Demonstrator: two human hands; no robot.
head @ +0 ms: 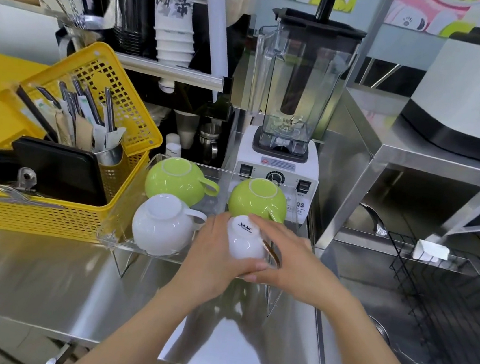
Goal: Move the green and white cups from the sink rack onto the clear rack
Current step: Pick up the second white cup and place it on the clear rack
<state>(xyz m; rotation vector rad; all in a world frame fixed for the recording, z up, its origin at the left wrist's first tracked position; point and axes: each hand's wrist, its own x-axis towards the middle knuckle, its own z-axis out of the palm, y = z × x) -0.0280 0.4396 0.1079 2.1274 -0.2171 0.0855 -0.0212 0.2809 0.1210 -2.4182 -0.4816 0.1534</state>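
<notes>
With both hands, left hand (214, 249) and right hand (287, 255), fingers clamped on the inverted white cup (245, 241) at the clear rack (128, 198) front-right corner, uneven release risks tipping it off the front edge or against the green cup (257, 199).

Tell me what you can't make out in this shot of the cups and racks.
- Head view: white cup handle and seating on clear rack, covered by left hand and right hand.
- Black sink rack: cut off by the right edge.
</notes>
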